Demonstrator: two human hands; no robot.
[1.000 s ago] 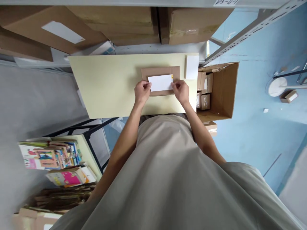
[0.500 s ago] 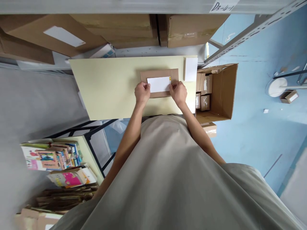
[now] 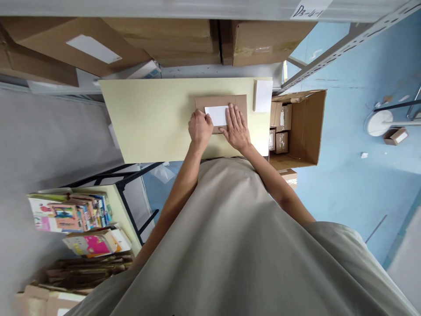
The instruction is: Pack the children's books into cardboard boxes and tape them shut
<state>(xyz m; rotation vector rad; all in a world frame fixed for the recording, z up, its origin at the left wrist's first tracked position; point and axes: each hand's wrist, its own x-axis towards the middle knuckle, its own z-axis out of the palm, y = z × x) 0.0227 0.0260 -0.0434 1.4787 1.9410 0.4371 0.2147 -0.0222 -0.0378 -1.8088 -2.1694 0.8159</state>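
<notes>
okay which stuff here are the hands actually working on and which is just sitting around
In hand:
- white label, under both hands
- flat brown parcel beneath it
- left hand, at the label's left edge
- right hand, flat on the label

Lying about:
- white sheets
- open carton of small boxes
- books
- shelf cartons

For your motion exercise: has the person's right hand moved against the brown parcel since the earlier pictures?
Yes. The right hand has slid left, from the right end of the white label, and lies flat over it on the brown parcel.
</notes>
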